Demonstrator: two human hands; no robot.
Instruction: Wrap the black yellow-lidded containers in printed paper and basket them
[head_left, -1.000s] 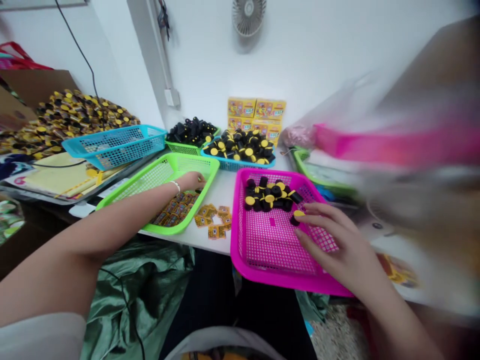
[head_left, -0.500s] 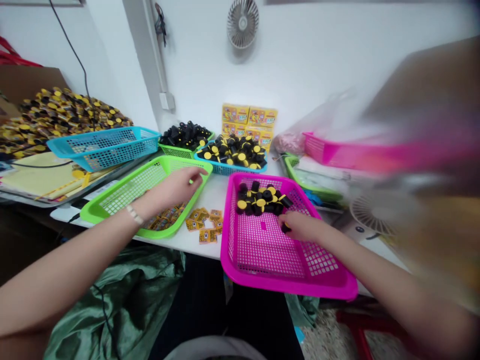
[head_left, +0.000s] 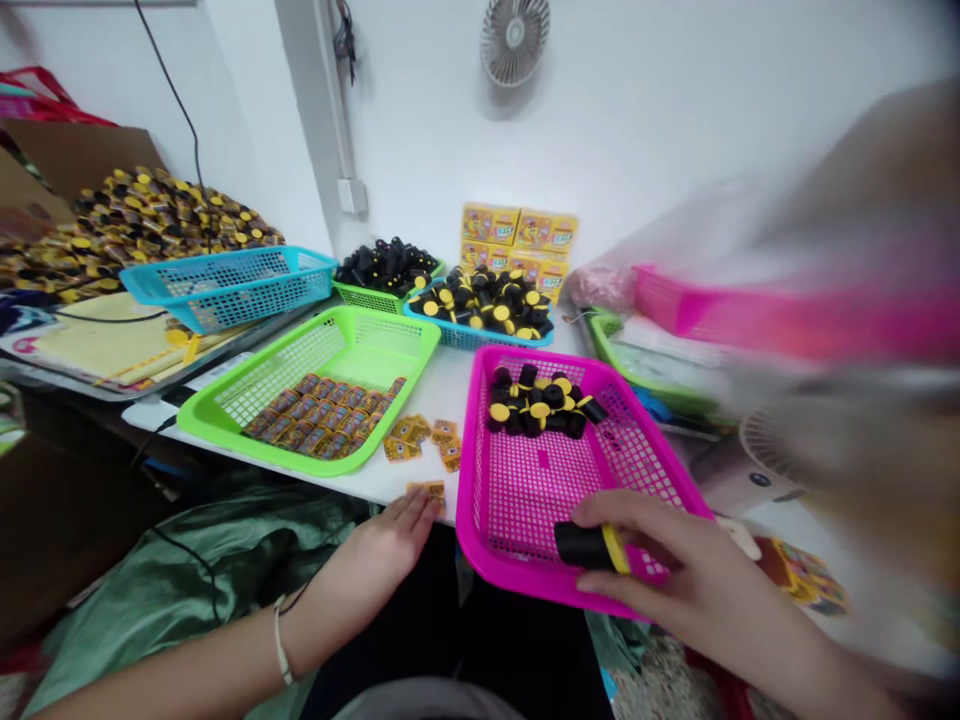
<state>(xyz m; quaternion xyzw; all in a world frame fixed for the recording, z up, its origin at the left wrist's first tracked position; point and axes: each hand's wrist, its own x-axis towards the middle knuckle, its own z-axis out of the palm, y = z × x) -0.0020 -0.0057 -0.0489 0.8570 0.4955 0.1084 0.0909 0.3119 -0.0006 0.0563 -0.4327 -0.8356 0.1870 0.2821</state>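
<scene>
At the near edge of the table, the person's left hand held its fingers together over a card; whether they pinched it could not be told; the right hand gripped a tube, black with a yellow cap, between thumb and fingers; it was over the near part of a pink basket; other tubes lay bunched toward its far end; loose cards lay between it and a green basket holding rows of printed pieces; beyond stood a blue basket heaped with capped tubes, then yellow boxes.
</scene>
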